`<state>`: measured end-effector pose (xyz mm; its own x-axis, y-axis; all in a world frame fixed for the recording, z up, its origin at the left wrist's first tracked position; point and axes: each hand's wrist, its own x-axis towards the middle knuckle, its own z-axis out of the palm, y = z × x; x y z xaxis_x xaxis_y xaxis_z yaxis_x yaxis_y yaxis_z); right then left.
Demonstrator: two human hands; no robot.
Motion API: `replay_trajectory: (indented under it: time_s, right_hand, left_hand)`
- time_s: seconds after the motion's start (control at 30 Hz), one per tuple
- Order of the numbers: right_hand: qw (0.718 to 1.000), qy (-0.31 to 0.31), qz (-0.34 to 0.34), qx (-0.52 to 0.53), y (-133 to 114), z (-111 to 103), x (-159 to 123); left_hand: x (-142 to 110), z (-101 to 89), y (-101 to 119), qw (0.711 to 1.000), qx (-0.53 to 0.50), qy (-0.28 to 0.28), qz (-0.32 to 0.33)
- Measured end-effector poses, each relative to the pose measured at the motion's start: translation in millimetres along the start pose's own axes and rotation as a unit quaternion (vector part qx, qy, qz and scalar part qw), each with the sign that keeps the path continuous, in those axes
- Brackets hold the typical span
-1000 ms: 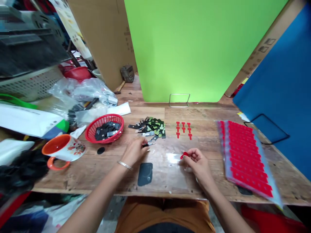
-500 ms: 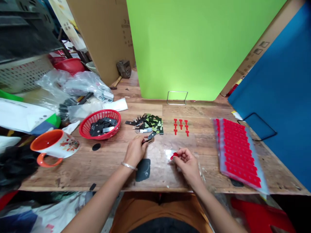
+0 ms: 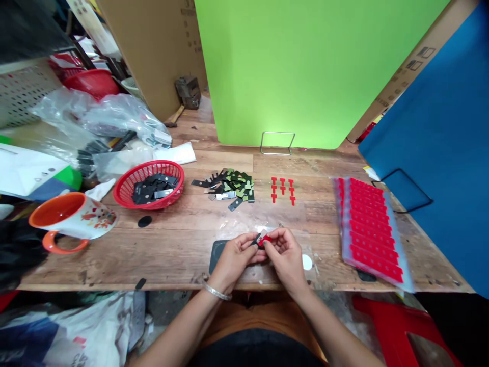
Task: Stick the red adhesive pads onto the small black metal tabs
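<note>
Red tab [image 3: 268, 238] at six o'clock over bench [image 3: 171, 260], pinched tight in right hand [image 3: 287, 257]. Left hand [image 3: 234, 259] pinches dark clip [image 3: 256, 238], seemingly against tab. Looks like lining-up step imo; next move calls for steady left, careful right thumb. Versus half second ago: hands now together, left away from clip pile [image 3: 240, 184] at eleven o'clock from them.

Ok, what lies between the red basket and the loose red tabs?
In the head view, a pile of dark and green pieces lies between the red basket and the loose red tabs; wooden table shows either side.
</note>
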<state>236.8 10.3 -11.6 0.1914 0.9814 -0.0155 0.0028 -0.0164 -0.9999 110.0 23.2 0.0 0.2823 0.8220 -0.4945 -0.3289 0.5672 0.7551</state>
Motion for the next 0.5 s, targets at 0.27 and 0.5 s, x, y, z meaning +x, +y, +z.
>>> replay_trajectory:
  time_s: [0.27, 0.5]
  right_hand:
    - [1.0, 0.013, 0.001, 0.009, -0.2, 1.9, -4.9]
    - [1.0, 0.026, -0.002, 0.012, 1.6, 3.0, -6.4]
  left_hand:
    - [-5.1, 4.7, 0.1, 1.0, 0.017, -0.005, 0.023]
    - [-5.9, 6.3, 0.2, 1.0, 0.02, -0.008, 0.021]
